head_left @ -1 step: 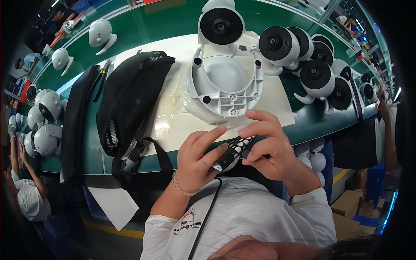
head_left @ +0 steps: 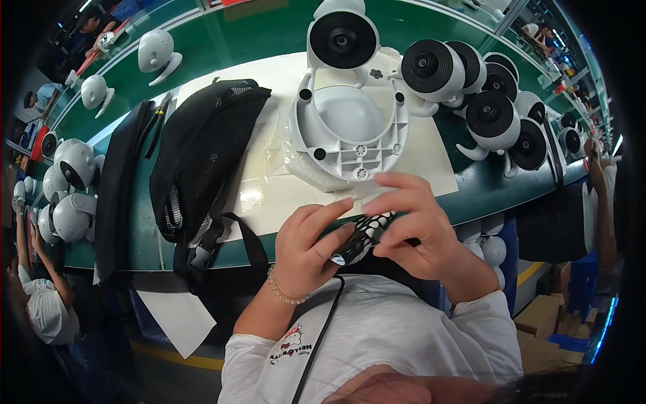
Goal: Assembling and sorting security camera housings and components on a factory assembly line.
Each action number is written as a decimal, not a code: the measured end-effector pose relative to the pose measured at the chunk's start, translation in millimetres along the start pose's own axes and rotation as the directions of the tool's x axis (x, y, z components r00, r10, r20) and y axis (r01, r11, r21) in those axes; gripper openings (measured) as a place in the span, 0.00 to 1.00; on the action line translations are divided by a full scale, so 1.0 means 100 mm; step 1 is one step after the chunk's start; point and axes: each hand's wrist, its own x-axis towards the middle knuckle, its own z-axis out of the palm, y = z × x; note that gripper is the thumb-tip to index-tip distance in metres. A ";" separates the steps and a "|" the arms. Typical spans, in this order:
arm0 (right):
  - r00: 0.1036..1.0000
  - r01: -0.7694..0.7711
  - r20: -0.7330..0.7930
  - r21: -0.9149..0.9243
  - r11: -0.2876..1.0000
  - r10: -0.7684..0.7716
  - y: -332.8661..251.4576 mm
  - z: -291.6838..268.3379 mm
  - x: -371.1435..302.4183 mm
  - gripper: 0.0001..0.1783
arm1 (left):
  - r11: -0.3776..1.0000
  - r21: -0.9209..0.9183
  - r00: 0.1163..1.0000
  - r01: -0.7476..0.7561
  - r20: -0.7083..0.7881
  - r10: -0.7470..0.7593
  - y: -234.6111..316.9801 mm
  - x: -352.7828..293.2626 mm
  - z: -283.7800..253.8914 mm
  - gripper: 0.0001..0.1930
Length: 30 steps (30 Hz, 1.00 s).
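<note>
Black-and-white patterned sheet (head_left: 369, 231), pinched by our left fingers (head_left: 324, 219), seems held near us for steadiness, while our right fingers (head_left: 405, 229) curl at its right end, their grip unclear.

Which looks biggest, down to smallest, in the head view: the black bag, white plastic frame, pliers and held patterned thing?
1. Black bag
2. White plastic frame
Unsure below these: pliers and patterned thing; the latter is partly covered and seems nearer the camera.

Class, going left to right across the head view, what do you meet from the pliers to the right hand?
Pliers, black bag, left hand, patterned item, right hand.
</note>
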 end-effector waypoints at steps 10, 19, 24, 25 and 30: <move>0.977 0.213 -0.013 -0.068 0.975 -0.214 0.00 0.02 -0.08 0.19 | 0.999 -0.028 1.000 -0.027 -0.006 0.027 0.00 0.01 0.01 0.21; 0.930 0.353 0.093 0.055 0.934 -0.356 -0.04 0.09 -0.04 0.27 | 0.986 -0.149 0.997 0.079 0.025 -0.076 0.07 0.07 -0.01 0.16; 0.926 0.350 0.055 0.243 0.905 -0.373 0.00 0.16 -0.04 0.25 | 0.954 -0.258 0.988 0.156 0.053 -0.147 0.06 0.01 0.03 0.15; 0.940 0.120 0.231 0.466 0.876 -0.252 0.04 0.04 -0.02 0.28 | 0.947 -0.277 0.986 0.164 0.006 -0.169 0.06 -0.01 0.04 0.15; 0.941 0.036 -0.339 0.059 0.998 -0.014 0.25 -0.06 0.08 0.26 | 0.969 -0.140 0.972 0.205 -0.088 -0.218 0.03 -0.04 0.05 0.14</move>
